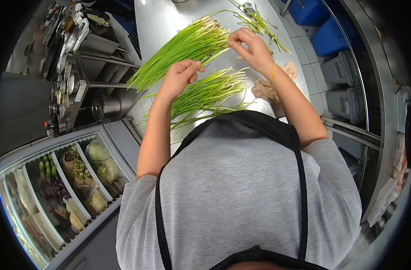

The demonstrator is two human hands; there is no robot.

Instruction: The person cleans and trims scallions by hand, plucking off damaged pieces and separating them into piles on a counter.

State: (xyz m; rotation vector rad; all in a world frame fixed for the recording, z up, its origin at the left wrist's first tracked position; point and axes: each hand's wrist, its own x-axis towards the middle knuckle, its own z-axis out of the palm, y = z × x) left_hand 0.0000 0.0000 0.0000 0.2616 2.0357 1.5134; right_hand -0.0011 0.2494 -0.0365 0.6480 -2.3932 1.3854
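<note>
My left hand (182, 77) is closed around a thin spring onion stalk (218, 56), held above the steel table (153, 15). The stalk's pale end reaches to my right hand (251, 48), whose thumb and finger are pinched together at it. Beyond my left hand lies a large bunch of long spring onions (178, 53), green tips to the left and whitish ends to the right. A looser spread of spring onions (210, 92) lies nearer to me, below the held stalk. Past my right hand are scattered green trimmings (259, 22).
A crumpled beige cloth (265, 91) lies by my right forearm. On the left stand a glass-topped fridge (63, 168) with vegetables, a steel pot (107, 107) and a rack of pans (67, 83). Blue bins (345, 33) and grey bins (345, 105) stand to the right.
</note>
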